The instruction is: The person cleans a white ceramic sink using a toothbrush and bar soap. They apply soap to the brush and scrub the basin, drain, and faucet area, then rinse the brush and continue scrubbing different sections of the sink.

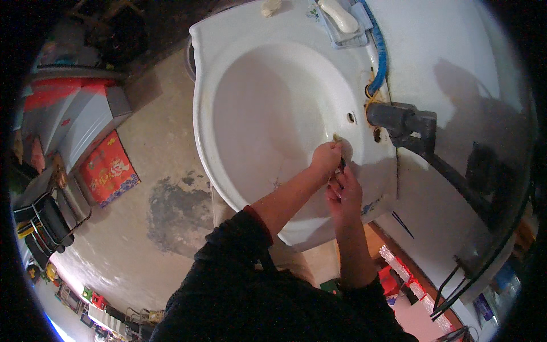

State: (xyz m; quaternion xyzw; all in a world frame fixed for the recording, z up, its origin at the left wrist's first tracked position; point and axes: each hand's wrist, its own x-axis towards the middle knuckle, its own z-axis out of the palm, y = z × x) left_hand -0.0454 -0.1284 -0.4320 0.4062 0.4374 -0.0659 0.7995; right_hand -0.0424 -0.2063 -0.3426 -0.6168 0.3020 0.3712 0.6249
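Over the right side of a white ceramic washbasin (265,115), my two hands are close together. My left hand (328,159) is closed around a small thing, mostly hidden by the fingers; a yellowish-green tip (336,137) shows above it. Just below, my right hand (345,190) has its fingers bent around a small, thin dark object (342,163) that reaches up to my left hand. What these things are cannot be made out. The basin's overflow hole (351,117) lies above my hands.
A blue hose (379,51) and a dark pipe fitting (399,122) are at the basin's right edge. A soap bar (339,17) lies in a plastic dish (350,40) at the top. A red printed box (109,171) stands on the concrete floor (166,128) at left.
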